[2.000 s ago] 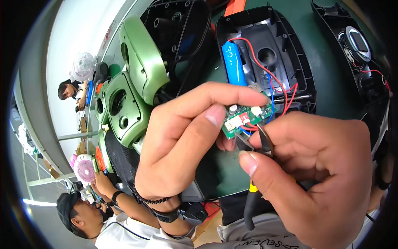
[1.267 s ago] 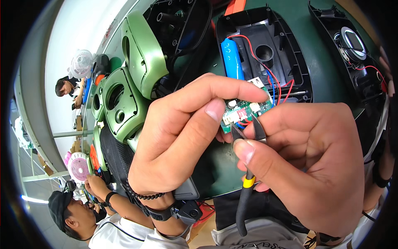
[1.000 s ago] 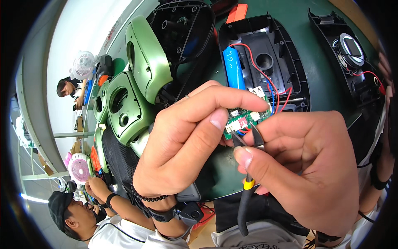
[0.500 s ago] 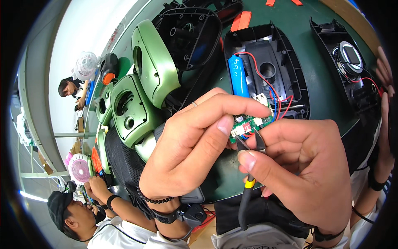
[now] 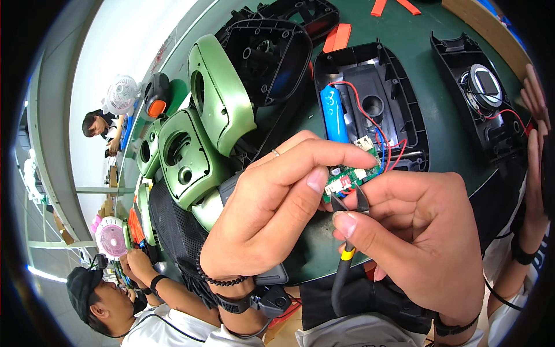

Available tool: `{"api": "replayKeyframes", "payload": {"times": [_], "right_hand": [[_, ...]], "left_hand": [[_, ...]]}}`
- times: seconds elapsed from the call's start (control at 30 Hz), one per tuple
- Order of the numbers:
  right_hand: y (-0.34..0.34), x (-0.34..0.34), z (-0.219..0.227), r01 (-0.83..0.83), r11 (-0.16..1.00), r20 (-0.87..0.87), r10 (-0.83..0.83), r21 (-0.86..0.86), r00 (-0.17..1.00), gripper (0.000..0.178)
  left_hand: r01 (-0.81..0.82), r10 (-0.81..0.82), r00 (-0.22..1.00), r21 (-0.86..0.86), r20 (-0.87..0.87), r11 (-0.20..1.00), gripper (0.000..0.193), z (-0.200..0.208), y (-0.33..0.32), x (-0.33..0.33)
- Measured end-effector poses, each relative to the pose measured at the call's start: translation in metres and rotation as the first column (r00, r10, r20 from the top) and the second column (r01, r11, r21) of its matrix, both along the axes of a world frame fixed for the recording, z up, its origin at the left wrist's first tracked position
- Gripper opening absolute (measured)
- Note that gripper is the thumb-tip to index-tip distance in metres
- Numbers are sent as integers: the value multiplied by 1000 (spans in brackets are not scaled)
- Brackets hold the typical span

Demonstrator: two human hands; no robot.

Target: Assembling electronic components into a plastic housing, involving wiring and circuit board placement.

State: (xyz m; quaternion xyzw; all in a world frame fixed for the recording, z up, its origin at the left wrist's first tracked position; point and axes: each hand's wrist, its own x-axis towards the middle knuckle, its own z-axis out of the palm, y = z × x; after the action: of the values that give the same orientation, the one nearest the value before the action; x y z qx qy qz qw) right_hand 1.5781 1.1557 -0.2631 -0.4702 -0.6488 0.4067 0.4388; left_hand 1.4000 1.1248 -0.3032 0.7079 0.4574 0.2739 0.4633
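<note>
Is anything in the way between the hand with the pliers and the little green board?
Nothing visible blocks the way. The right hand holds the pliers with their tips at the near edge of the green board. Red and blue wires show between those open tips. The left hand holds the board.

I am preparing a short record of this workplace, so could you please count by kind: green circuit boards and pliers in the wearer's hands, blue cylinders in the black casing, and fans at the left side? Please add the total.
Green circuit board: 1
Pliers: 1
Blue cylinder: 1
Fans: 2, one white fan and one pink fan
Total: 5
</note>
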Motion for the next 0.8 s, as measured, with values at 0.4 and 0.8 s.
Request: {"api": "replayKeyframes", "payload": {"times": [0.4,0.8], "right_hand": [[-34,15,-34,-76,925,-253,-22,-372,967,14],[-61,16,-55,-189,780,-429,-111,-596,896,15]], "left_hand": [[-45,48,998,-58,37,997,37,2,-2,4],[-19,20,998,-6,58,1000,37,-1,0,2]]}}
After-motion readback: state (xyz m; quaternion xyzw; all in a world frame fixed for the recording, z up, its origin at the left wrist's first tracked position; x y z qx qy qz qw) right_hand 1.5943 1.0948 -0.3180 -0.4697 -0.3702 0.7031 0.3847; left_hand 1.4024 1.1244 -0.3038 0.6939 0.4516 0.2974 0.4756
